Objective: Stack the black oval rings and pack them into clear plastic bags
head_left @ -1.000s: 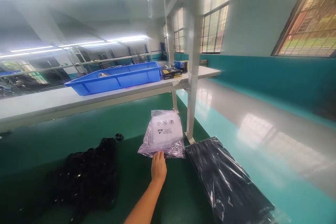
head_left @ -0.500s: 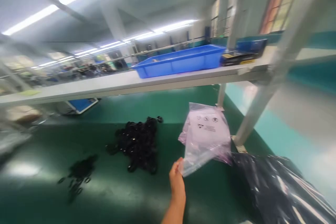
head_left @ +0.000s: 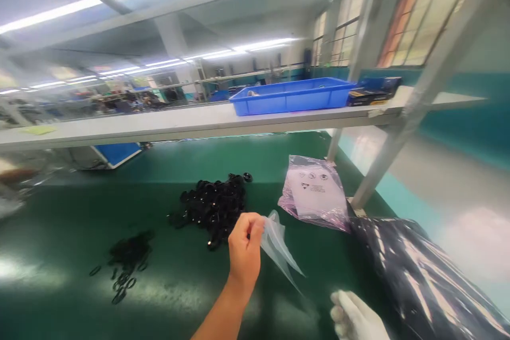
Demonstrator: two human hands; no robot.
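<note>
The left hand (head_left: 244,249), bare, pinches the upper end of a clear plastic bag (head_left: 274,239) between thumb and fingertips, above the middle of the green tabletop (head_left: 179,281); the bag's loose edges hang to the right in thin points. The right hand (head_left: 356,317), in a white glove, is at the bottom of the view with its fingers curled in; whether they grip anything I cannot tell. Green surface shows between the two hands, and the clear bag's lower tips reach into that gap, apart from the glove. Just beyond the left hand is a heap of black parts (head_left: 213,210), the tighter side for moving; a smaller cluster of black rings (head_left: 127,260) lies well to the left, with a wide stretch of bare green between it and the wrist. Ahead and to the right, a pinkish printed bag (head_left: 314,194) lies flat near the tabletop's right edge, close to a slanting post (head_left: 382,164). A glossy black bundle (head_left: 426,276) bounds the right hand's outer side. Beyond, a white shelf (head_left: 171,125) crosses above the far edge, bearing a blue bin (head_left: 295,100).
</note>
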